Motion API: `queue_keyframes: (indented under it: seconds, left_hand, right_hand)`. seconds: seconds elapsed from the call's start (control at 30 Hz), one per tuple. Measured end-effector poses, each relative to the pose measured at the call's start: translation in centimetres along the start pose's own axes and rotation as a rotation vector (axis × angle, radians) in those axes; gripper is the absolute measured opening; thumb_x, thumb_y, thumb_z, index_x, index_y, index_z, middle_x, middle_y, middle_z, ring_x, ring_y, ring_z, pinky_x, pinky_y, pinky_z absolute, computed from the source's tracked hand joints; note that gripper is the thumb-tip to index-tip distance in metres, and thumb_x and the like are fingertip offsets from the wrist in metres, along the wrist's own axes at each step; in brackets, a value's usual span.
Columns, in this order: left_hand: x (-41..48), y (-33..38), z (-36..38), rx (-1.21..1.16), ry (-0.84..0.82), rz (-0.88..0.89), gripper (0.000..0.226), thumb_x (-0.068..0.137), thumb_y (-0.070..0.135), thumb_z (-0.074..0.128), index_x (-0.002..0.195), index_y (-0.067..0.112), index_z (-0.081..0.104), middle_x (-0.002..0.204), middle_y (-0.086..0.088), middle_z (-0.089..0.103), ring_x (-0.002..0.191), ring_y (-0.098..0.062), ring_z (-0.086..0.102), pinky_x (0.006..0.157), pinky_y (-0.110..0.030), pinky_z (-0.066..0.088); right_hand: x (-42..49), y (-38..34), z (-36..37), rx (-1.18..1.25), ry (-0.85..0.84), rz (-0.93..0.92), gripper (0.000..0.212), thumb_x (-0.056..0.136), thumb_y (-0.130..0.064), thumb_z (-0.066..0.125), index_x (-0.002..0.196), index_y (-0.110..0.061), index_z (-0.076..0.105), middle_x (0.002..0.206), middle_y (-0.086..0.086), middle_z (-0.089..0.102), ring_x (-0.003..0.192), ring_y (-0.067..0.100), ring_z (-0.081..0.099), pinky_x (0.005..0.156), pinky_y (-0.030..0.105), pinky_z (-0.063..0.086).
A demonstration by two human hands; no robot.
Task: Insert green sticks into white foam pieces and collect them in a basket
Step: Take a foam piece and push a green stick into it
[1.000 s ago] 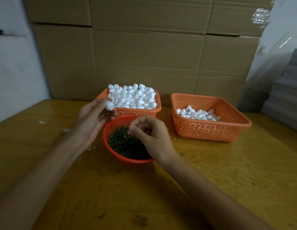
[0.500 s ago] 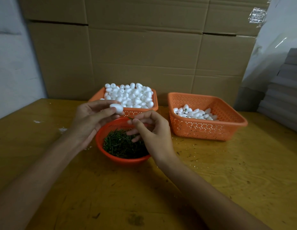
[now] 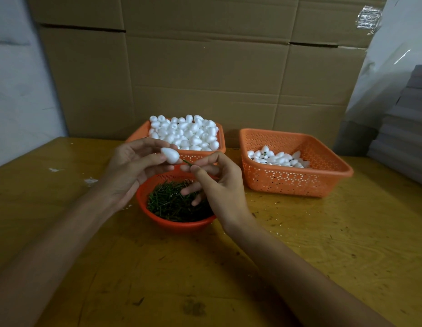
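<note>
In the middle of the frame, the left hand (image 3: 132, 171) holds one white foam piece (image 3: 170, 156) pinched between thumb and fingertips, just above the rim of the round red bowl (image 3: 179, 224). The piece is egg-shaped, and its long axis slants from upper left to lower right. Its lower-right end faces the right hand (image 3: 219, 182). That hand pinches a green stick (image 3: 187, 162) between thumb and forefinger, with the other fingers loosely spread over the bowl. The stick lies almost on the same slant as the foam, with its free end at the foam's lower-right end. I cannot tell whether it has gone in.

The bowl is heaped with loose green sticks (image 3: 167, 204). Behind it stands an orange basket (image 3: 138, 134) piled high with foam pieces (image 3: 188, 133). To the right of centre is a second orange basket (image 3: 299, 182) with a small cluster of white pieces (image 3: 276, 159) at its far side. All three containers sit on the yellow wooden table (image 3: 323, 244), with cardboard boxes (image 3: 205, 67) stacked behind.
</note>
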State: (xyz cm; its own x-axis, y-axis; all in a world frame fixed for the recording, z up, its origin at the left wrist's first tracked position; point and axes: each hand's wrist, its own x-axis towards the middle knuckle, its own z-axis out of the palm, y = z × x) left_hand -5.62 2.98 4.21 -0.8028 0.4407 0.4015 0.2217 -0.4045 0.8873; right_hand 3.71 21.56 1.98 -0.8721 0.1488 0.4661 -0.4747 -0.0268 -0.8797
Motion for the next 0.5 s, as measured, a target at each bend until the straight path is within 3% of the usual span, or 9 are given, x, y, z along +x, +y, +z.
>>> queue_keyframes:
  seconds: [0.1, 0.27, 0.5]
  left_hand:
    - [-0.07, -0.03, 0.01, -0.018, 0.015, 0.0, 0.019, 0.083, 0.004, 0.072, 0.097, 0.013, 0.079, 0.11, -0.02, 0.076, 0.099, -0.03, 0.078, 0.076, -0.028, 0.064]
    - [0.15, 0.04, -0.16, -0.01, 0.031, -0.02, 0.023, 0.082, 0.004, 0.075, 0.104, 0.011, 0.075, 0.112, -0.022, 0.076, 0.102, -0.035, 0.077, 0.076, -0.031, 0.064]
    - [-0.04, 0.11, -0.04, -0.036, -0.008, -0.002, 0.018, 0.084, 0.006, 0.074, 0.099, 0.013, 0.079, 0.111, -0.019, 0.077, 0.099, -0.035, 0.078, 0.078, -0.029, 0.064]
  right_hand:
    - [0.06, 0.03, -0.03, -0.001, -0.009, -0.005, 0.006, 0.105, -0.012, 0.063, 0.102, -0.012, 0.057, 0.108, 0.008, 0.08, 0.07, 0.031, 0.077, 0.048, 0.03, 0.056]
    - [0.0, -0.09, 0.03, -0.03, 0.001, -0.011, 0.006, 0.105, -0.012, 0.063, 0.102, -0.011, 0.057, 0.107, 0.008, 0.08, 0.069, 0.032, 0.077, 0.048, 0.03, 0.054]
    - [-0.13, -0.32, -0.01, -0.048, 0.016, 0.0, 0.007, 0.104, -0.01, 0.063, 0.103, -0.007, 0.057, 0.105, 0.008, 0.08, 0.067, 0.029, 0.076, 0.046, 0.03, 0.052]
